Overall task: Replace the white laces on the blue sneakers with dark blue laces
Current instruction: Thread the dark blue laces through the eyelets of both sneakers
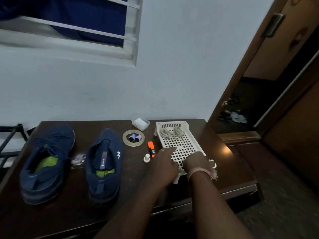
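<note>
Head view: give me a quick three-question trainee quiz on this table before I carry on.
1. True or false: the left blue sneaker already carries dark laces.
2. Where do the bundled pale laces lie? A) inside the right blue sneaker B) on the white perforated plastic tray C) in the tape ring
3. Which hand wears a wrist thread?

Key: 1 true; 2 B; 3 right.
</note>
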Available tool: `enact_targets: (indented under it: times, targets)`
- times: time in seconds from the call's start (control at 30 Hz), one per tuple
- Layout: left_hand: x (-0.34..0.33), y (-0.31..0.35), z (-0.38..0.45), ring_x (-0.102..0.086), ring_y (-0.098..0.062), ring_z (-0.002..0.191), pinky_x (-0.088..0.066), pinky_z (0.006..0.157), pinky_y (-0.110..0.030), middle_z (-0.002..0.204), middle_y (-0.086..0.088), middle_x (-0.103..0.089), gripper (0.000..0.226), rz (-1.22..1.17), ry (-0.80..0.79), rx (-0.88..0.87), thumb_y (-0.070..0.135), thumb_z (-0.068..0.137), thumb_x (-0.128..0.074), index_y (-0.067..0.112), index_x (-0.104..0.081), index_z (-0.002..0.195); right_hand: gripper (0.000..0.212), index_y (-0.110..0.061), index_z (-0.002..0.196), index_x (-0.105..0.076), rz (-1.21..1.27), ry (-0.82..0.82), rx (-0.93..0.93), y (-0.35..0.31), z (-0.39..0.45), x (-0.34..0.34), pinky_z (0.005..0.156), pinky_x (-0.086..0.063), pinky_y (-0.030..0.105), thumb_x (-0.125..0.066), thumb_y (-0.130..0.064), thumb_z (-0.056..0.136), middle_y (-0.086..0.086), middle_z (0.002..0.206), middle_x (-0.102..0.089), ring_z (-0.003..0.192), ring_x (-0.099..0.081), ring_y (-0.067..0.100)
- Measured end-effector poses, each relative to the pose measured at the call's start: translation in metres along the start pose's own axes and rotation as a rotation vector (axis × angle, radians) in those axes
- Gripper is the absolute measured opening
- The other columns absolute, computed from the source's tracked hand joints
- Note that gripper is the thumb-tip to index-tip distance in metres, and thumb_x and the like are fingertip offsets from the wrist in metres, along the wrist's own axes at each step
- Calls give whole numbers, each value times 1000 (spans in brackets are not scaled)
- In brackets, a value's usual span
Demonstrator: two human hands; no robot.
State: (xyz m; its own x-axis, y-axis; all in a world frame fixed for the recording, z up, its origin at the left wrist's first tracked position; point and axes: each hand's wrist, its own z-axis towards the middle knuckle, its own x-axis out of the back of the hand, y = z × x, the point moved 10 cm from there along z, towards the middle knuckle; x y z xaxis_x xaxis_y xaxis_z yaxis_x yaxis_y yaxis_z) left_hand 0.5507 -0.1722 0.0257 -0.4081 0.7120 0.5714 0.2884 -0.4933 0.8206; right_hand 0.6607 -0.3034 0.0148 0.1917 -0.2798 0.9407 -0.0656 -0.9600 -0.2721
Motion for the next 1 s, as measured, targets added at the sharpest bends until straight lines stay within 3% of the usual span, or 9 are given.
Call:
enact_targets:
  times: [0.13, 0.4, 0.5, 0.63, 0.73, 0.83, 0.9, 1.0]
  targets:
    - [-16, -1, 2, -38, -15, 142, -28, 114, -24, 155, 0, -41, 61, -10, -37, -4, 8, 90, -52, 22, -45, 149, 33, -21, 116, -62, 19, 75, -35, 12, 0, -6, 108, -25, 48, -51, -39, 91, 9, 135, -52, 133, -34, 34]
    - [-11, -18, 6, -44, -19, 137, -36, 111, -29, 151, -5, -46, 56, -97, -37, 93, 13, 91, -55, 20, -48, 146, 37, -22, 123, -59, -5, 80, 3, -8, -7, -4, 107, -23, 49, -52, -40, 91, 8, 139, -45, 134, -29, 35]
    - [2, -30, 16, -53, -22, 127, -44, 106, -35, 142, -4, -56, 54, -151, 23, 154, 9, 88, -47, 22, -54, 141, 35, -21, 119, -62, 5, 118, 85, -35, -16, 1, 105, -27, 50, -54, -37, 90, 9, 133, -47, 128, -34, 36]
    - [29, -36, 20, -59, -14, 98, -47, 81, -23, 109, 4, -66, 26, -403, 83, 255, 19, 100, -47, 13, -66, 118, 28, -28, 113, -70, 63, 122, 276, -80, -42, 4, 103, -31, 47, -55, -37, 91, 9, 129, -48, 121, -38, 36]
    - [49, -52, 19, -68, -19, 89, -53, 85, -34, 94, -3, -75, 26, -634, 146, 367, 35, 98, -56, 15, -73, 97, 25, -27, 110, -70, 113, 149, 454, -109, -68, 8, 100, -37, 45, -50, -33, 95, 9, 124, -50, 118, -42, 36]
    - [74, -61, 15, -68, -20, 76, -52, 72, -34, 84, -12, -75, 18, -766, 232, 363, 22, 97, -61, 10, -72, 89, 22, -24, 101, -69, 173, 145, 601, -132, -92, 6, 93, -41, 41, -50, -28, 91, 9, 114, -53, 112, -47, 34]
    - [93, -65, 12, -67, -23, 73, -53, 69, -36, 84, -15, -73, 15, -761, 282, 349, 14, 96, -60, 13, -71, 86, 19, -24, 93, -69, 259, 90, 670, -144, -104, 1, 89, -44, 38, -54, -27, 82, 8, 104, -58, 104, -55, 31]
    - [124, -74, 5, -72, -28, 86, -58, 78, -40, 91, -14, -74, 13, -757, 355, 357, 8, 95, -58, 12, -70, 96, 31, -26, 91, -60, 552, -33, 691, -161, -119, 2, 84, -52, 41, -49, -34, 64, 5, 98, -61, 93, -61, 23]
